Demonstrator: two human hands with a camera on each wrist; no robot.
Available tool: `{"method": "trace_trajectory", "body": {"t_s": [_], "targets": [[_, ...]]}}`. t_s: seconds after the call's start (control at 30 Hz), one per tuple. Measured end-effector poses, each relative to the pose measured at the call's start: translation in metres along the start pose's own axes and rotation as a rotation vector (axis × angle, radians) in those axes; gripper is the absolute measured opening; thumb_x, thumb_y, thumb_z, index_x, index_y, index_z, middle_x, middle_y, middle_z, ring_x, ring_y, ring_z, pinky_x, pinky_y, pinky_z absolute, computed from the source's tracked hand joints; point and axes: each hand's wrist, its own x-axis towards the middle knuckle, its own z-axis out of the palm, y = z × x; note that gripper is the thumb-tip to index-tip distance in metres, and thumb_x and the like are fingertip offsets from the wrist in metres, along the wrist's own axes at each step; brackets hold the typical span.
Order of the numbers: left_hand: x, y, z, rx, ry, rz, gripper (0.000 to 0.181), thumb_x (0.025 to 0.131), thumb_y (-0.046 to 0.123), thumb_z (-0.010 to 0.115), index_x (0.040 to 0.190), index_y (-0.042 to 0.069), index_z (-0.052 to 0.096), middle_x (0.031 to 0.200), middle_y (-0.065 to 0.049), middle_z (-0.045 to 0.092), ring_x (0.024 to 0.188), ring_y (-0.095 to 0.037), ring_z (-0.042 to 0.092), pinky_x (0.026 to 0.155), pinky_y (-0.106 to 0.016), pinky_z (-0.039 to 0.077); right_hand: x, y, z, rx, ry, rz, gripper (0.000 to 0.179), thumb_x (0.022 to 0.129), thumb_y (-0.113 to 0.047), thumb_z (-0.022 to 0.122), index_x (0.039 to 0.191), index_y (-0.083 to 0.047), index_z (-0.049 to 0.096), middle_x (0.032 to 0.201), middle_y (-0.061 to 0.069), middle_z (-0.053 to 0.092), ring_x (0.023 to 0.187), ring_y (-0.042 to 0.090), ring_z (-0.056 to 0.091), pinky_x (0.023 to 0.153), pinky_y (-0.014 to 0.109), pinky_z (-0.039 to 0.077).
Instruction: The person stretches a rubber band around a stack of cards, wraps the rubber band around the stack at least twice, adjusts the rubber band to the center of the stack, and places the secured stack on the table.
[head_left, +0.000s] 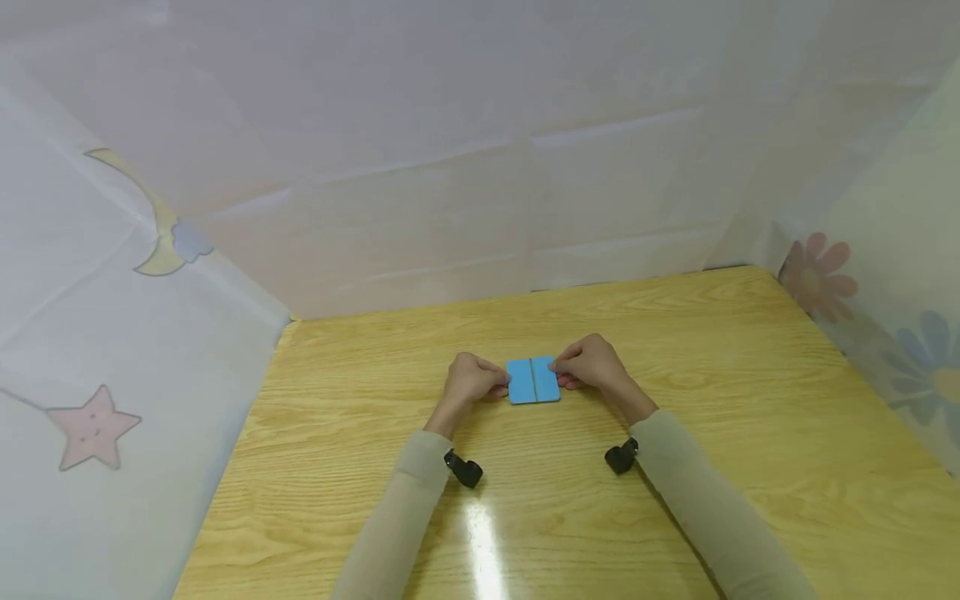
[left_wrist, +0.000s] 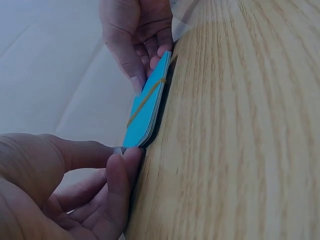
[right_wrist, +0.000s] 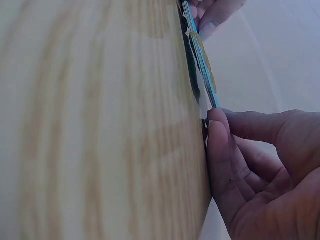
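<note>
A thin stack of blue cards point(head_left: 521, 385) with rounded corners is held between the two hands, low over the wooden table. Round its middle runs a tan rubber band point(head_left: 534, 380). My left hand point(head_left: 470, 380) pinches the left edge between thumb and fingers. At the opposite edge my right hand point(head_left: 592, 362) pinches the stack, its thumb on the upper face. In the left wrist view the layered edges of the cards point(left_wrist: 145, 117) show, with a dark shadow beneath. The right wrist view shows the stack point(right_wrist: 204, 60) nearly edge-on.
The wood-grain table point(head_left: 337, 500) reaches back to a pale cloth wall point(head_left: 450, 225). Side cloths carry a moon, a pink star point(head_left: 93, 427) and flowers point(head_left: 817, 275). Small black cameras point(head_left: 467, 472) sit on both wrists.
</note>
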Motion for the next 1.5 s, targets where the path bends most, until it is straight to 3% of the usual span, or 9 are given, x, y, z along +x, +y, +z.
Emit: {"method": "trace_trajectory", "body": {"t_s": [0.37, 0.67, 1.5], "targets": [[0.0006, 0.0004, 0.0044, 0.06, 0.037, 0.03, 0.008, 0.09, 0.005, 0.079, 0.091, -0.002, 0.082, 0.083, -0.015, 0.08, 0.062, -0.013, 0.075, 0.063, -0.027, 0.064, -0.0009, 0.0003, 0.0015, -0.013, 0.028, -0.019, 0.021, 0.096, -0.009, 0.076, 0.106, 0.008, 0.078, 0.076, 0.012, 0.078, 0.06, 0.01, 0.072, 0.061, 0.027, 0.064], [0.001, 0.0021, 0.0069, 0.119, 0.065, 0.016, 0.007, 0.09, 0.007, 0.081, 0.089, 0.001, 0.083, 0.078, -0.011, 0.08, 0.061, -0.013, 0.075, 0.062, -0.026, 0.064, -0.001, 0.0011, 0.0022, -0.023, 0.031, -0.019, 0.018, 0.095, -0.009, 0.077, 0.103, 0.008, 0.078, 0.074, 0.009, 0.077, 0.061, 0.01, 0.071, 0.06, 0.026, 0.063], [-0.0034, -0.0004, 0.0051, 0.129, 0.079, 0.062, 0.007, 0.09, 0.009, 0.082, 0.088, 0.003, 0.084, 0.081, -0.01, 0.081, 0.067, -0.015, 0.078, 0.065, -0.027, 0.065, 0.002, 0.0051, 0.0011, -0.028, 0.023, -0.017, 0.02, 0.097, -0.013, 0.076, 0.102, 0.007, 0.079, 0.072, 0.007, 0.076, 0.061, 0.01, 0.071, 0.061, 0.027, 0.064]]}}
